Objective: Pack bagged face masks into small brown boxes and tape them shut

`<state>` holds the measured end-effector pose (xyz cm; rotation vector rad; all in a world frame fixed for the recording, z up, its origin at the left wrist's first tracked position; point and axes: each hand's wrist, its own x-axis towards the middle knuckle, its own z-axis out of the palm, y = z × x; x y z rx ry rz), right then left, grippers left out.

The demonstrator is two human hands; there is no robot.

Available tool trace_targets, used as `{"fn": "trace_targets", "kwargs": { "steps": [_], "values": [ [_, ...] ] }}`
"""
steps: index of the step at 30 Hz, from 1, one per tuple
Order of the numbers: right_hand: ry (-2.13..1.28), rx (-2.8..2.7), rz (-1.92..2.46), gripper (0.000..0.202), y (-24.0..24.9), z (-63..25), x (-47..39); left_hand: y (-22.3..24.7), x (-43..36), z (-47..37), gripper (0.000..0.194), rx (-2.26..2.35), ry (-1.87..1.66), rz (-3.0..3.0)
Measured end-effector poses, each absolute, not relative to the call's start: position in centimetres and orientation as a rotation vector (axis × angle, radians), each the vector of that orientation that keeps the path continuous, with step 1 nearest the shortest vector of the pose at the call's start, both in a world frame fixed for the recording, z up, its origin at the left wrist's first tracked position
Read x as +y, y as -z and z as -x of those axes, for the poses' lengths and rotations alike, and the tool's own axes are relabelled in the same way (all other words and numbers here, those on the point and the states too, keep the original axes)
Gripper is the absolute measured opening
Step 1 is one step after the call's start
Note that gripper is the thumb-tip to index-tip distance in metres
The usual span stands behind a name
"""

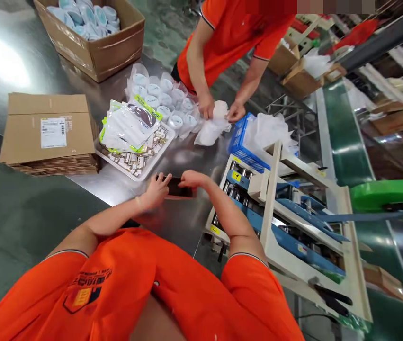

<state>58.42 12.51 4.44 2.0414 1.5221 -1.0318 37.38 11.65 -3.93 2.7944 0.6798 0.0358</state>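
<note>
In front of my body a small cardboard box (182,196) sits on the metal table, its inside dark. My left hand (156,190) is at the box's left end, with its fingers spread. At the far right rim, my right hand (192,179) has its fingers curled in a pinch against the box. Just beyond my left hand lies a white tray (138,178) of small white-and-brown pieces. Several flat plastic packets (130,125) with green edges are heaped on top of the tray. What lies inside the box cannot be made out.
Flattened cartons (27,137) are stacked at left. Behind them stands a large carton (112,59) of round white items. Wrapped round-topped items (165,99) cover the table's far side. Opposite, a co-worker's hands (219,109) handle white wrapping beside a blue basket (238,142). A roller machine (275,208) flanks my right.
</note>
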Motion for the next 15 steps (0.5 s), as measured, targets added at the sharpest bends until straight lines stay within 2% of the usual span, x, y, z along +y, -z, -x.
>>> {"fn": "trace_targets", "kwargs": {
  "steps": [2,4,6,9,11,15],
  "values": [
    [0.940,1.718,-2.082,0.028,-4.8,-57.9,16.4,4.7,11.2,-35.7,0.033,0.688,-0.124,-2.721],
    [0.668,1.921,-2.121,0.029,-3.8,-56.3,20.9,5.4,11.0,-34.8,0.035,0.682,-0.223,-2.642],
    [0.511,1.949,-2.050,0.037,-1.9,-54.1,24.7,5.9,11.3,-34.7,0.044,0.676,-0.294,-2.580],
    [0.497,1.875,-1.977,0.049,1.3,-50.8,27.7,6.1,12.1,-35.0,0.056,0.683,-0.329,-2.524],
    [0.478,1.857,-1.973,0.050,2.5,-49.4,28.1,6.1,12.6,-35.2,0.057,0.689,-0.331,-2.515],
    [0.467,1.860,-1.940,0.046,0.7,-49.7,27.6,6.6,12.8,-35.3,0.063,0.727,-0.333,-2.516]
  ]
}}
